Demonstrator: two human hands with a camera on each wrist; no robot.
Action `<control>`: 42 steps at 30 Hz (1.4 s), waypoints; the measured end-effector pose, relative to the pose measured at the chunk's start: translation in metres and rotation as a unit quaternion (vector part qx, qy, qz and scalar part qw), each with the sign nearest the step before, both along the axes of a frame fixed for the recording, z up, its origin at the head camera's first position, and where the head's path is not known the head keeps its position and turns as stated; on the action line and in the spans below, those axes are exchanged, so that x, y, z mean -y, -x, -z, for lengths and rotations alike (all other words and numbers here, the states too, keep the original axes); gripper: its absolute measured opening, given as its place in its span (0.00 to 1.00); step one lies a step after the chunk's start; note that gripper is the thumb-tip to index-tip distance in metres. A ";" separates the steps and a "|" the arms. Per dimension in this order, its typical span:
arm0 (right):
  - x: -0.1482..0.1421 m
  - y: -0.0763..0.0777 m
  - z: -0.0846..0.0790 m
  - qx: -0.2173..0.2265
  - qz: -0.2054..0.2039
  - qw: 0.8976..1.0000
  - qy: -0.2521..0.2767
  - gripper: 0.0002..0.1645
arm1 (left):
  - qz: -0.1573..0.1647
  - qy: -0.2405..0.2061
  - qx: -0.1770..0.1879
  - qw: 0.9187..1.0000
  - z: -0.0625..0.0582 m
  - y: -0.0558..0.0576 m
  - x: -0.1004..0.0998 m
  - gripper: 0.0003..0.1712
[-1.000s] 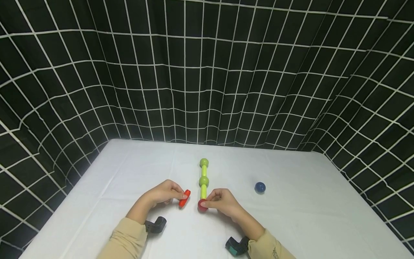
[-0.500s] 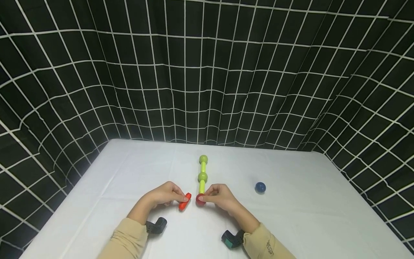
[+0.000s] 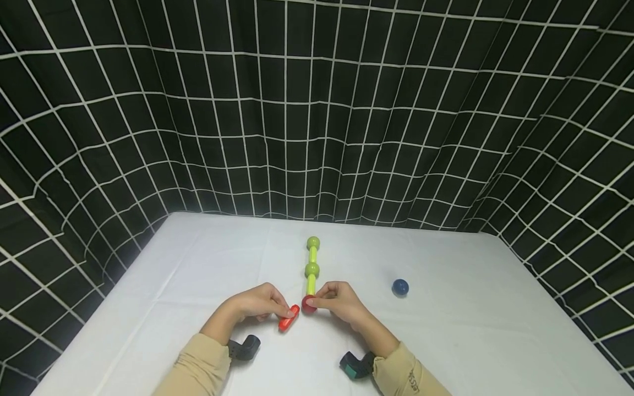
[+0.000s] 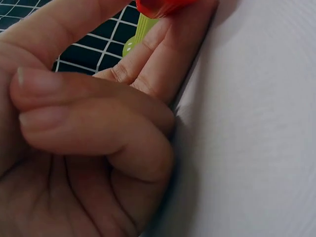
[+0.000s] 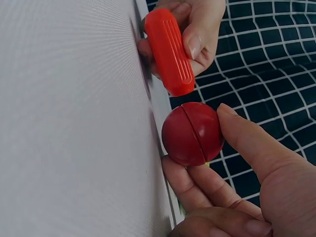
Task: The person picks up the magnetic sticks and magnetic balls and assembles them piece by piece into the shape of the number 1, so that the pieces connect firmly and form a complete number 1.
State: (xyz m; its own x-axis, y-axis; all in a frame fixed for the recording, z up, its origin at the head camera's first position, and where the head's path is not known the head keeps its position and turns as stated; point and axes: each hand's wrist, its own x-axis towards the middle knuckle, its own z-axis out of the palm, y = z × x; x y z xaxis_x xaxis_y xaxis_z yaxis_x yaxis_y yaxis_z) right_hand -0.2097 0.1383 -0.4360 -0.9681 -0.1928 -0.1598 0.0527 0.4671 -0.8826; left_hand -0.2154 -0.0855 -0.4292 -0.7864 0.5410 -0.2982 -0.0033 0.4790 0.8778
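My left hand [image 3: 260, 302] pinches a ribbed red rod [image 5: 169, 52] between thumb and fingers, tilted, its far end close to a dark red ball [image 5: 192, 134]. That ball is pinched by my right hand [image 3: 342, 303], thumb on one side and fingers on the other. It forms the near end of a straight chain of two green balls [image 3: 312, 269] and two yellow-green rods [image 3: 311, 284] running away from me. In the left wrist view only the tip of the red rod [image 4: 160, 7] shows at the top, beyond the curled lower fingers.
A dark blue ball [image 3: 400, 287] lies on the white tablecloth [image 3: 460, 308] to the right of the chain. Black curtains with a white grid [image 3: 317, 121] stand behind and beside the table. Each wrist wears a black camera mount [image 3: 244, 348].
The right hand has slid the chain slightly away from me. My left hand has shifted right and a little nearer, turning the red rod and bringing it close to the red ball.
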 end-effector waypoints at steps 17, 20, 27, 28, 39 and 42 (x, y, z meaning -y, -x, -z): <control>-0.004 -0.001 0.003 0.011 -0.003 1.000 0.021 0.21 | 0.010 -0.015 0.006 1.000 -0.002 -0.005 -0.009 0.13; -0.004 -0.002 0.003 0.009 -0.002 1.000 0.020 0.20 | 0.008 -0.010 0.002 1.000 -0.002 -0.005 -0.009 0.13; -0.004 -0.002 0.002 0.007 0.000 1.000 0.016 0.20 | 0.007 -0.007 0.008 1.000 0.002 -0.002 -0.009 0.13; -0.004 -0.002 0.002 0.006 0.001 1.000 0.016 0.20 | 0.007 -0.007 0.008 1.000 0.003 -0.002 -0.009 0.13; -0.004 -0.002 0.002 0.007 -0.005 1.000 0.022 0.20 | 0.007 -0.011 0.010 1.000 0.003 -0.002 -0.010 0.12; -0.004 -0.002 0.002 0.005 -0.008 1.000 0.023 0.20 | 0.007 -0.011 0.011 1.000 0.002 -0.002 -0.010 0.12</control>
